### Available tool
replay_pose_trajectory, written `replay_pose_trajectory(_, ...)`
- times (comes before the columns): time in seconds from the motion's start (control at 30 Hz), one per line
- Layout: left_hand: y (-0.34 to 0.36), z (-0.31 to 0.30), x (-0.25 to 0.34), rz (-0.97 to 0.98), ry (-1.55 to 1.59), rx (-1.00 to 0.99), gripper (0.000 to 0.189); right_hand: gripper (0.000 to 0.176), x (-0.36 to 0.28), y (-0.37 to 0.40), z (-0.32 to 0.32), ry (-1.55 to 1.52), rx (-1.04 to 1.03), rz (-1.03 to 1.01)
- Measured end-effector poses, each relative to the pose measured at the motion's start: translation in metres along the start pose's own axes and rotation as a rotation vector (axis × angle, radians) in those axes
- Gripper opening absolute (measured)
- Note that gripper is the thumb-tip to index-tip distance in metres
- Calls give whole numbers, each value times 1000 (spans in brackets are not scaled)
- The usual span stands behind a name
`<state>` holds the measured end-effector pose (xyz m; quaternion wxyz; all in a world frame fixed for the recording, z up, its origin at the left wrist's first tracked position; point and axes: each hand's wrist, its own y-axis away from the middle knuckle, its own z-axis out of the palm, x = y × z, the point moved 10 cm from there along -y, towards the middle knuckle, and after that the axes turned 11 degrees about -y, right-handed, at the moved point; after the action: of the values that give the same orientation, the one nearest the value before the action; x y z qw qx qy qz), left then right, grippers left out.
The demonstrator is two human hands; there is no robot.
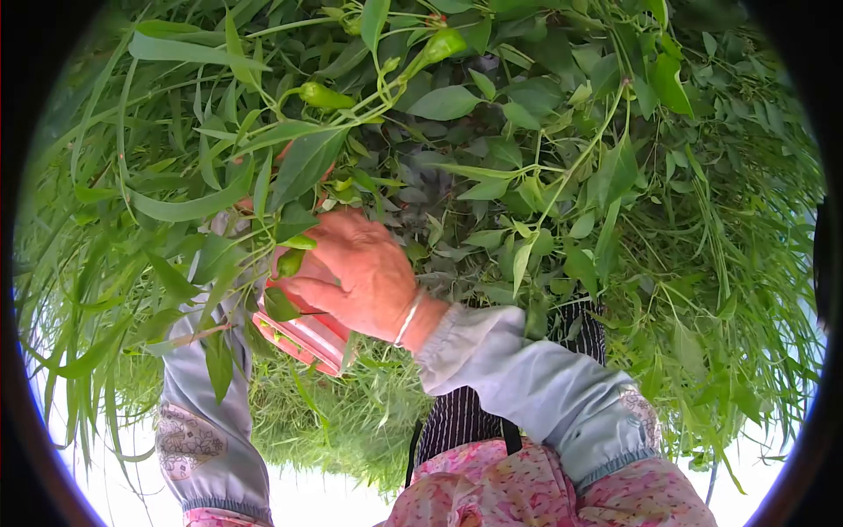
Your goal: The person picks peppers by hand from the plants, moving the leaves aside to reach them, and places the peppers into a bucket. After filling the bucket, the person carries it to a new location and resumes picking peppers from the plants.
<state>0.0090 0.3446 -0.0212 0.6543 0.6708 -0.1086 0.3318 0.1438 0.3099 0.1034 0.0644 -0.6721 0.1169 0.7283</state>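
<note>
My right hand (364,272) reaches left into a pepper plant, back of the hand up, a white bracelet at its wrist. Its thumb and fingers are apart, with the tips partly behind leaves. Close to them hangs a small green pepper (290,262). Beneath the hand is a red plastic container (325,338) with some bits of green in it. Most of my left hand (284,153) is covered by leaves; only patches of skin show above its grey sleeve (206,369), so its grip is hidden. More green peppers (325,96) hang on the stems above.
Dense pepper foliage (562,176) surrounds both arms, with long narrow leaves (176,204) at left. A larger green pepper (442,46) hangs near the top. Below are grass (351,422), dark striped cloth (457,426) and pink patterned clothing (492,483).
</note>
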Motion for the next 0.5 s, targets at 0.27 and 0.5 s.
replay_pose_trajectory(0.27,-16,-19,14,26,6,-5,33,22,-12,27,55,-393,-237,224)
replay_pose_trajectory(0.5,-31,-33,24,61,7,-25,33,17,-48,73,101,-279,-940,180)
